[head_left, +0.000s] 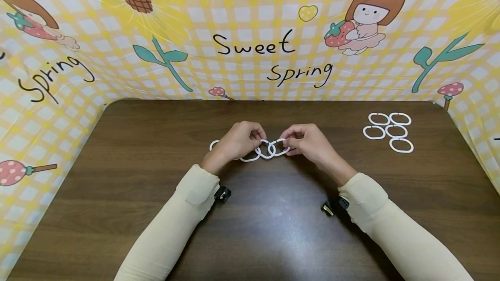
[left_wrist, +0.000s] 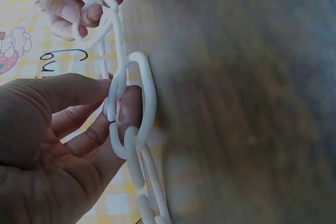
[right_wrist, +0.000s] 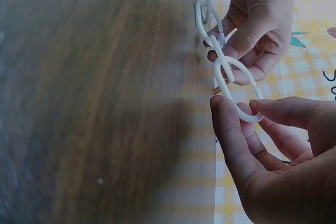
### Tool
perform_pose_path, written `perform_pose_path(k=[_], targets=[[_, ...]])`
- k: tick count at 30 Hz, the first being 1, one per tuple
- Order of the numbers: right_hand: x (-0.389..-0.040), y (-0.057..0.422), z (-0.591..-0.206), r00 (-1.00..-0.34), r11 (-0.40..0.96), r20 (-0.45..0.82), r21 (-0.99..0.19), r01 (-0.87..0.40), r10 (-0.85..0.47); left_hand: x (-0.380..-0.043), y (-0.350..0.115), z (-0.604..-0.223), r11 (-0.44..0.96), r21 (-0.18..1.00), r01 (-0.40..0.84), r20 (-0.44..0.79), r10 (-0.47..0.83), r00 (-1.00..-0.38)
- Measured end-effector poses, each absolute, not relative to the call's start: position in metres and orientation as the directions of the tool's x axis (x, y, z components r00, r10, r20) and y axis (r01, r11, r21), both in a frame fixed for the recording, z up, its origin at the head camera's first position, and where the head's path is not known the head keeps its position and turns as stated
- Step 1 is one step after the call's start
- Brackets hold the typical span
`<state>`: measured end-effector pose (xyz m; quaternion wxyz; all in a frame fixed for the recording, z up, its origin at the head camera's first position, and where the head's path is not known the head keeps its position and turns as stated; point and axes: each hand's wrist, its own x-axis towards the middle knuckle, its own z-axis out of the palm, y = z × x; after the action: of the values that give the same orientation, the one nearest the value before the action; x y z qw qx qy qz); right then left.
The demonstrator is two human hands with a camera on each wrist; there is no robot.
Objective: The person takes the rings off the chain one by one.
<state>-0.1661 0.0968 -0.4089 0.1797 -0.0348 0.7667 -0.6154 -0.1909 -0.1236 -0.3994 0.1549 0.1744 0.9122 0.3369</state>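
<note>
Head view: a brown wood-grain table (head_left: 265, 246) spreads before me. Near its middle, my left hand (head_left: 240, 140) pinches one link (left_wrist: 119, 35) of a white chain (left_wrist: 150, 95); my right hand (head_left: 310, 142) pinches its right end link (right_wrist: 249, 119). The chain's long axis runs left to right, roughly parallel to the table's far edge. Farther right lie five more white links (head_left: 386, 131); beyond, a yellow-checked cloth (head_left: 234, 73) reads "Sweet Spring".

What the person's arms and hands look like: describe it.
The left sleeve and right sleeve are long, plain and cream. A small black device sits at each wrist. The left hand and right hand wear no gloves.
</note>
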Motion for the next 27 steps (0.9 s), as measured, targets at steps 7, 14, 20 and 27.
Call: perform_pose_path(k=[7, 14, 20, 27], targets=[[-0.168, 0.095, -0.41, -0.931, 0.242, -0.225, -0.957, 0.157, -0.287, -0.191, -0.124, -0.399, 0.699, 0.679, 0.224, -0.162, 0.44, -0.883], [-0.17, 0.092, -0.411, -0.932, 0.24, -0.207, -0.961, 0.137, -0.297, -0.19, -0.125, -0.399, 0.692, 0.686, 0.226, -0.159, 0.445, -0.881], [-0.171, 0.089, -0.412, -0.93, 0.257, -0.197, -0.959, 0.118, -0.309, -0.191, -0.124, -0.4, 0.693, 0.682, 0.235, -0.155, 0.45, -0.879], [-0.173, 0.087, -0.411, -0.932, 0.297, -0.191, -0.95, 0.096, -0.309, -0.191, -0.123, -0.4, 0.688, 0.687, 0.235, -0.151, 0.451, -0.88]])
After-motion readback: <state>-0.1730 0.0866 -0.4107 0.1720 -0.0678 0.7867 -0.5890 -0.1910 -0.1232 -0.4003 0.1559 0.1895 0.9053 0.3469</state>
